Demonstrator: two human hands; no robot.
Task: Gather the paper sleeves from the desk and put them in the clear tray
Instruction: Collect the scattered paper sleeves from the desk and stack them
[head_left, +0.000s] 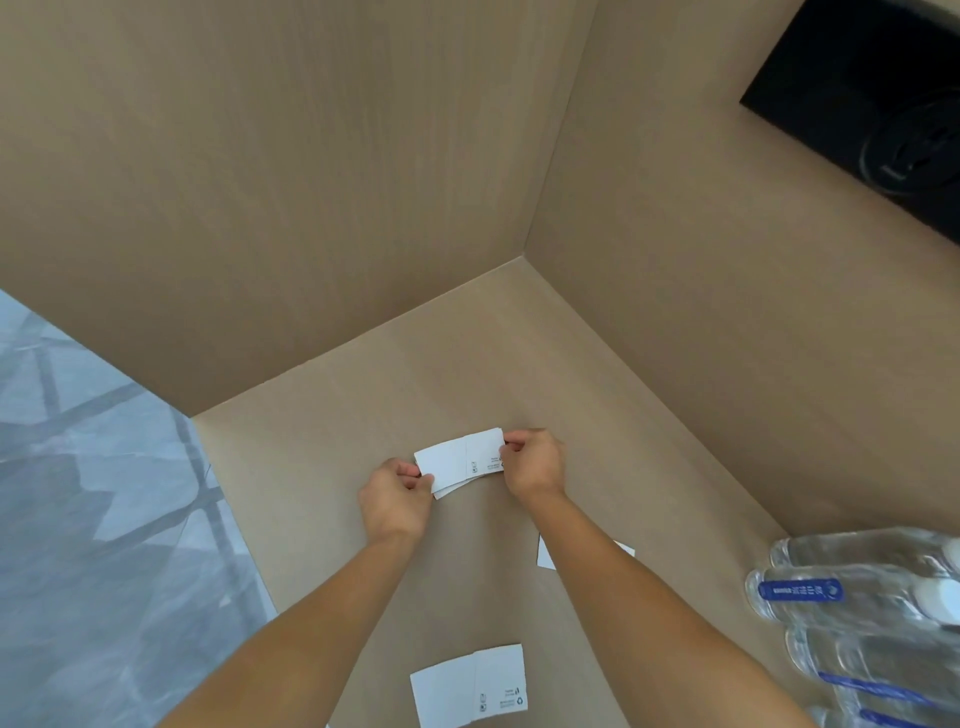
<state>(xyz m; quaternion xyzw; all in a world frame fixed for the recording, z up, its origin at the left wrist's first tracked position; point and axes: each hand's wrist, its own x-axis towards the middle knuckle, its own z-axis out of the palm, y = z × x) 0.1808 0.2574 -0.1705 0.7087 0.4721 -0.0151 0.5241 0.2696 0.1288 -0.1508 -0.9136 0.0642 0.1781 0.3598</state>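
Note:
A small stack of white paper sleeves is held just above the wooden desk, near its far corner. My left hand pinches the stack's left end and my right hand pinches its right end. Another white sleeve lies flat on the desk near the bottom edge of the view. A third sleeve lies under my right forearm, mostly hidden. No clear tray is in view.
Several clear plastic water bottles with blue labels lie at the desk's right edge. Wood-panelled walls close the desk at the back and right. A black wall panel sits upper right. Grey floor lies beyond the desk's left edge.

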